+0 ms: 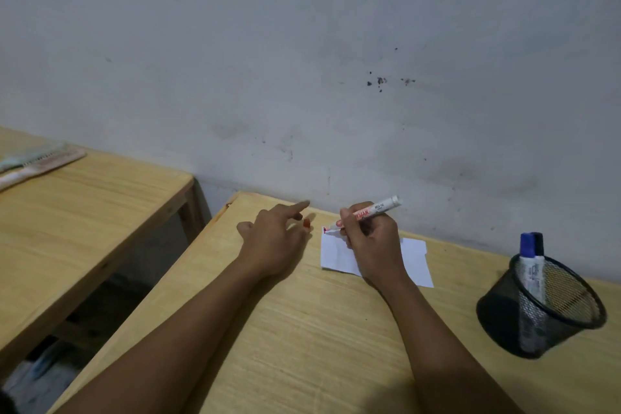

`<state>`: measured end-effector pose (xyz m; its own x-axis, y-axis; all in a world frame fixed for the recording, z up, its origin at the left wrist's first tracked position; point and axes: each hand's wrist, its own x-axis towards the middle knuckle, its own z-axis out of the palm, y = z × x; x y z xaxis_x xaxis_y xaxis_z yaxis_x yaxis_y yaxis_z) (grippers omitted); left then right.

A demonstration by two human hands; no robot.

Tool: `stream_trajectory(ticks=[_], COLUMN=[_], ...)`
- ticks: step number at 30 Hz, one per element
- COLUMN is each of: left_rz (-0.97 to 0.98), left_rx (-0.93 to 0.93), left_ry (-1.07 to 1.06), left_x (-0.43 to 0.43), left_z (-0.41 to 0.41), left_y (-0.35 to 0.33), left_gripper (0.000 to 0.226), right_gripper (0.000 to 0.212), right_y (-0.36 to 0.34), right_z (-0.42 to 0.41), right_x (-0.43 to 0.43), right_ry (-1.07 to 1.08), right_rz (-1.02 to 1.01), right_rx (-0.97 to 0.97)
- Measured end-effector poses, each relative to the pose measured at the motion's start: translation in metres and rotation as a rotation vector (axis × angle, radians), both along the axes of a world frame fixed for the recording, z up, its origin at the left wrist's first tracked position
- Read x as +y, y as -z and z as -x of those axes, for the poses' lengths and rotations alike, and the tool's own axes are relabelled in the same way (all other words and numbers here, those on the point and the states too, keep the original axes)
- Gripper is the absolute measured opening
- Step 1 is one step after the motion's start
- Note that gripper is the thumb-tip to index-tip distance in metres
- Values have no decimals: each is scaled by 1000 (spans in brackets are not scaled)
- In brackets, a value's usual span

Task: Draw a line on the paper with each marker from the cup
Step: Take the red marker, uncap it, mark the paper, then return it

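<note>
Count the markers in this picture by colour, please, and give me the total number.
Red: 1, the red marker in the right hand, its tip at the paper.
Blue: 1, the blue-capped marker in the mesh cup.
Black: 1, the black-capped marker in the same cup.
Total: 3 markers.
</note>
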<state>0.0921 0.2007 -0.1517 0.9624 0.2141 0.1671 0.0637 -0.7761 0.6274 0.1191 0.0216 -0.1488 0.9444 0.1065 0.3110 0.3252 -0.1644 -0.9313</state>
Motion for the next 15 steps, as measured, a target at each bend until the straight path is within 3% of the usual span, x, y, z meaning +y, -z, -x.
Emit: stream_trajectory(ticks=[3,7,9,12,15], left_rz=[-17,86,307,803,992], left_rx=[-16,-88,-154,-254,-190], left_ry=[-17,-131,-173,-97,-35], left_x=[-5,-6,-5,-9,-20], left_z=[-5,1,10,32,52], left_y=[2,-1,-10,-40,-71], left_gripper=[24,20,14,15,17], right_gripper=[19,20,18,19,27], right_y=[-1,-7,-17,-38,-62], right_z=[7,15,22,37,53], right_x=[0,2,7,14,14], right_ry=[-4,-16,-11,9,44], right_rz=[47,160,102,-117,-213], right_rx=[-66,-202,-212,-140,-170])
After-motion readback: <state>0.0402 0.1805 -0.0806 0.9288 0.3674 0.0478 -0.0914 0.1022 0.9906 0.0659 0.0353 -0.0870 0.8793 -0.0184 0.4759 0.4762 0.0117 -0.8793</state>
